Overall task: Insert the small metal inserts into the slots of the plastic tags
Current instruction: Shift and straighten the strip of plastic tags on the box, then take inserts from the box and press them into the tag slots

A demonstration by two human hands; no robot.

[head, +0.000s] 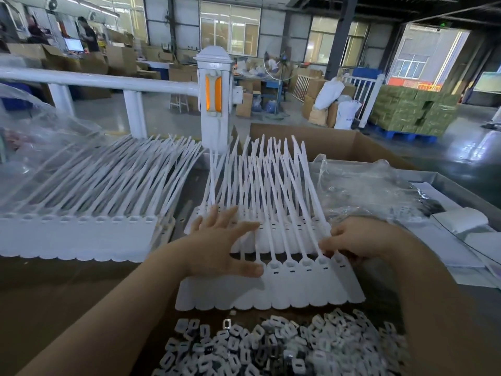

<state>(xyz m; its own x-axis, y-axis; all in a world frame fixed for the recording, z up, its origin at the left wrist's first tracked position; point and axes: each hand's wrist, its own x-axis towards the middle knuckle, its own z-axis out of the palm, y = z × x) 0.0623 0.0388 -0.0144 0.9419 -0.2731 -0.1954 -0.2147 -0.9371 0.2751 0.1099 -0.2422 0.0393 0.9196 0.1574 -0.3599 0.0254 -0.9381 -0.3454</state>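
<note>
Warehouse bench, cardboard top. Head view: left hand [222, 240] lies flat, fingers spread, pressing the front strip of plastic tags [271, 283]. Right hand [355, 237], fingers curled, pinches at the strip's right-end tag head. Metal inserts [271, 348] piled just below. Tip: keep strip pinned w/ left, seat each insert square to its slot.

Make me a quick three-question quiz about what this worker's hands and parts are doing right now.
1. True or false: the left hand lies flat with straight fingers on the tag strip.
2. Where is the pile of inserts: A beyond the strips, B nearest the camera, C inside the plastic bag?
3. Fill in: the right hand has its fingers curled at the strip's ____ end.

Key: 1 true; 2 B; 3 right.
</note>
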